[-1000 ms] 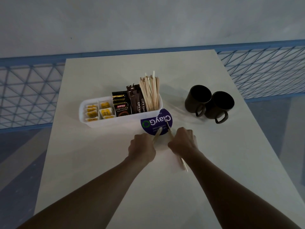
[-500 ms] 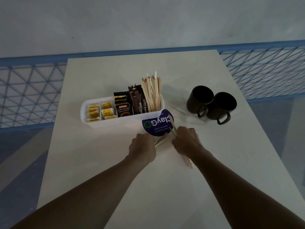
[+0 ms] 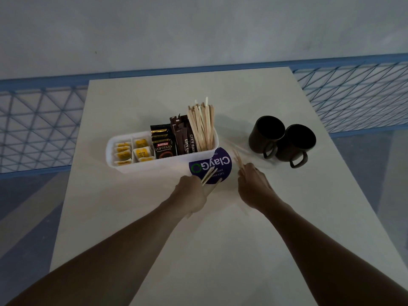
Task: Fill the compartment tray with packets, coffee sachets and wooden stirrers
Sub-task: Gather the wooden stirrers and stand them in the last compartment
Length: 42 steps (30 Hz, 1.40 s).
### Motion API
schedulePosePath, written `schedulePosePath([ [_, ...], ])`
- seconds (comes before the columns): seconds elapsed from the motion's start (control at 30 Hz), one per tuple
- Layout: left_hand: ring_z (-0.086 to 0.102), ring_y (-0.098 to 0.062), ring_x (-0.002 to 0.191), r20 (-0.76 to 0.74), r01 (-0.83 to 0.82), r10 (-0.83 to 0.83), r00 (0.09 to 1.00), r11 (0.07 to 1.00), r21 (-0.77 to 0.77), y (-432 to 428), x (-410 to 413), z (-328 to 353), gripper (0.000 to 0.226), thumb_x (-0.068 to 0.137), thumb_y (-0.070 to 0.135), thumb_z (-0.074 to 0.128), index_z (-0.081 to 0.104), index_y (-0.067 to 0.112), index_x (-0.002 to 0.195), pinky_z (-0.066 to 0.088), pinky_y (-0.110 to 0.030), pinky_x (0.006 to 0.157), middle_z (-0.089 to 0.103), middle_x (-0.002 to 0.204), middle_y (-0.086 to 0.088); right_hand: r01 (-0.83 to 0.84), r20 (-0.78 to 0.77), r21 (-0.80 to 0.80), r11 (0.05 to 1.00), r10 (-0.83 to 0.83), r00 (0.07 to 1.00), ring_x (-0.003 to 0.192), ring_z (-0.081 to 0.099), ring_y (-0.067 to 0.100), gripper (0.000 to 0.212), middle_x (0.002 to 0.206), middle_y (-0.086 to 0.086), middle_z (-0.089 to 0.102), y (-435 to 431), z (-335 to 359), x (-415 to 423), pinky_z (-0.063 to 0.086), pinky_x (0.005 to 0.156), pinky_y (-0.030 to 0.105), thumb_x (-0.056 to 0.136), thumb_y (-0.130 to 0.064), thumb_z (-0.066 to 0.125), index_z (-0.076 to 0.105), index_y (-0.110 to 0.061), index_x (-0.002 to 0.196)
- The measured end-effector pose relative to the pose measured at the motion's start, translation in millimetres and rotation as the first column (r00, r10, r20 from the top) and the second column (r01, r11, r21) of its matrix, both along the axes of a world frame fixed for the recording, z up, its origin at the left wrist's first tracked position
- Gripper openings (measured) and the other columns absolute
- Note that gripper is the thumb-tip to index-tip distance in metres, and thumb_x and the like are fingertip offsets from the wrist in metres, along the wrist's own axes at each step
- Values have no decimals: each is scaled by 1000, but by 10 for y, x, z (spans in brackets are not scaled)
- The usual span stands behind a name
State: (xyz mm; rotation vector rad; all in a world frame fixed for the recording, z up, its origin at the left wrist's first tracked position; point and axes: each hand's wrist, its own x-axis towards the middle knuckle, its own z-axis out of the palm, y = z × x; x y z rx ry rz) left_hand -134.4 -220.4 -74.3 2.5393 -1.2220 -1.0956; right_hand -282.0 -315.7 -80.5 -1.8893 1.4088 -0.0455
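A white compartment tray [image 3: 152, 165] stands mid-table. Its left cells hold yellow packets [image 3: 132, 150], the middle holds black and brown coffee sachets [image 3: 174, 141], and the right cell holds a sheaf of upright wooden stirrers [image 3: 202, 127]. Just in front of the tray, my left hand [image 3: 191, 194] grips a few stirrers [image 3: 209, 175] that point up to the right over a purple round sticker [image 3: 210, 165]. My right hand [image 3: 254, 188] grips another small bunch of stirrers [image 3: 238, 161], tips up and slightly blurred, to the right of the tray.
Two black mugs [image 3: 282, 140] stand side by side right of the tray. The white table [image 3: 220, 250] drops off at its left and right edges. Blue wire mesh fencing [image 3: 353, 96] runs behind and beside it.
My hands have drawn apart. The right hand lifted its stirrers off the table and moved right and up. The left hand stays near the sticker, its stirrers raised slightly.
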Motion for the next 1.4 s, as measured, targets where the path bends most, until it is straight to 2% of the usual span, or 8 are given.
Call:
schedulePosePath([
  [0.2, 58, -25, 102, 72, -32, 41, 997, 992, -120, 83, -166, -49, 41, 92, 19, 62, 48, 6, 128, 45, -25, 73, 53, 117, -12, 12, 19, 16, 1000, -12, 1000, 69, 55, 19, 20, 89, 10, 57, 9, 10, 26, 40, 51, 30, 104, -23, 35, 48, -9, 108],
  [0.4, 65, -26, 97, 186, -59, 95, 978, 980, -192, 104, -204, -30, 41, 88, 24, 69, 60, 8, 125, 56, -32, 77, 66, 110, -9, 32, 31, 40, 999, -33, 999, 68, 55, 21, 21, 86, 10, 58, 22, -7, 27, 44, 54, 34, 103, -24, 35, 50, -9, 104],
  [0.57, 63, -27, 103, 331, 126, -97, 939, 990, -65, 58, -198, 46, 40, 91, 18, 63, 55, 7, 128, 53, -34, 82, 63, 117, -11, 54, 59, 74, 996, -59, 997, 71, 57, 22, 21, 89, 11, 59, 38, 2, 53, 47, 56, 37, 102, -24, 34, 50, -10, 102],
  [0.87, 63, -29, 104, 224, 85, -71, 972, 995, -54, 66, -156, 39, 50, 85, 15, 69, 52, 7, 131, 52, -33, 79, 62, 118, -11, 64, 69, 96, 993, -70, 995, 74, 61, 25, 21, 90, 10, 61, 51, -37, 53, 53, 61, 42, 102, -25, 35, 50, -11, 102],
  [1.07, 59, -22, 83, 52, 50, -47, 998, 998, -46, 47, -86, 76, 32, 89, 15, 60, 57, 1, 117, 43, -24, 63, 62, 99, -11, 124, 107, 82, 989, -132, 985, 73, 57, 19, 26, 91, 8, 61, -18, 5, 86, 42, 56, 31, 104, -29, 36, 55, -11, 105],
  [1.17, 53, -12, 72, -112, -57, 48, 993, 995, -83, -95, -49, 231, 24, 98, 22, 49, 60, 3, 108, 35, -20, 53, 57, 87, -4, 216, 270, 218, 952, -271, 924, 66, 55, 11, 27, 84, 2, 58, -105, 145, 184, 40, 53, 26, 105, -24, 36, 58, -9, 109],
  [1.27, 59, -15, 93, -426, -288, 214, 879, 951, -116, -260, 25, 426, 31, 100, 26, 43, 56, 5, 119, 46, -22, 68, 62, 106, -6, 233, 425, 347, 908, -374, 824, 55, 56, 4, 22, 76, 1, 57, -211, 376, 346, 43, 51, 20, 105, -18, 38, 57, -8, 107],
  [1.4, 60, -21, 80, -605, -512, 289, 742, 826, -234, -447, 181, 702, 33, 99, 27, 40, 65, 5, 98, 48, -33, 72, 65, 88, -13, 211, 571, 346, 914, -384, 726, 68, 53, 16, 23, 75, 4, 57, -392, 618, 605, 46, 65, 29, 103, -7, 41, 64, -6, 98],
])
